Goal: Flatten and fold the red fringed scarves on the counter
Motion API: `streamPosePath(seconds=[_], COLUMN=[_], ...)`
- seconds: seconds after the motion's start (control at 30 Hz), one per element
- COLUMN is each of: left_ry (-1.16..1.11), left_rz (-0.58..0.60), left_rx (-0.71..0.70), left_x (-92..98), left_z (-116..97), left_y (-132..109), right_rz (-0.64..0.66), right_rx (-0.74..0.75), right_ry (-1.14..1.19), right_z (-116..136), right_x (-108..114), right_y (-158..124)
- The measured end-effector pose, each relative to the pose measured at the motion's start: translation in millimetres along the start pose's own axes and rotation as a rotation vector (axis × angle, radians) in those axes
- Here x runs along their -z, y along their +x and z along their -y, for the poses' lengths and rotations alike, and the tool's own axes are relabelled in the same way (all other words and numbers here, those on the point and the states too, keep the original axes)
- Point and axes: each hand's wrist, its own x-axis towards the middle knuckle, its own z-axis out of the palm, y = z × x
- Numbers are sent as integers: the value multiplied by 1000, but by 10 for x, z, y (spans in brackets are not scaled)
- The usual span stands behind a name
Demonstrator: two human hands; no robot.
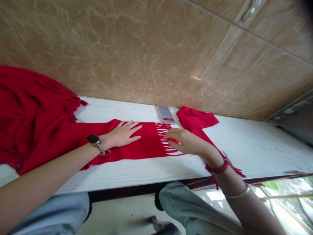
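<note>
A red scarf [149, 140] lies stretched along the white bench top, its fringe [168, 151] pointing right. My left hand [123, 133] rests flat on the scarf with its fingers spread. Over the fringe is my right hand [187, 140], fingers loosely bent and a gap showing between thumb and fingers; whether it touches the strands I cannot tell. Another length of red fabric [195, 119] lies folded by the wall and runs under my right wrist to a fringed end [234, 168]. At the left, the long scarf merges into a crumpled red heap [31, 114].
A flat phone-like item [167, 114], partly blurred out, lies against the brown marbled wall [122, 58]. The white bench top [249, 147] extends right. Its front edge is just above my knees [176, 199]. A metal railing [286, 197] stands at the lower right.
</note>
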Motion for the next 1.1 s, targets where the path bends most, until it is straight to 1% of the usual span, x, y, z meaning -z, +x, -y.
streamPosePath(seconds=[0.03, 0.1, 0.2, 0.27, 0.33, 0.43, 0.5, 0.57, 0.6, 0.67, 0.77, 0.87, 0.93, 1.03, 1.1], left_ry=[3, 12, 32, 40, 32, 13, 23, 37, 33, -1, -42, -21, 8, 39, 44], left_rz=[5, 12, 12, 23, 54, 99, 90, 55, 46, 69, 122, 94, 57, 8, -14], left_rx=[1, 4, 38, 78, 102, 133, 177, 213, 220, 216, 189, 149, 118, 79, 72], left_x=[5, 21, 55, 77, 98, 132, 154, 165, 163, 140, 73, 15, -1, 2, 5], left_z=[-6, -27, -71, -100, -122, -135, -127, -104, -88, -51, -5, 21, 32, 57, 85], left_y=[0, -7, -42, -89, -154, -264, -330, -377, -391, -404, -402, -412, -437, -489, -524], right_rz=[-51, -98, -75, -24, 30, 102, 126, 112, 87, 12, -74, -51, -5, 52, 60], right_rx=[16, 35, -11, -63, -112, -207, -261, -283, -281, -247, -161, -103, -101, -135, -152], right_ry=[16, 21, -37, -84, -129, -198, -235, -255, -257, -245, -181, -109, -85, -84, -94], right_z=[53, 122, 126, 86, 33, -41, -74, -79, -67, -15, 104, 193, 212, 197, 177], right_x=[-71, -248, -500, -591, -612, -569, -530, -490, -471, -440, -448, -539, -614, -680, -688], right_y=[91, 270, 449, 475, 433, 305, 231, 211, 232, 334, 585, 787, 829, 760, 674])
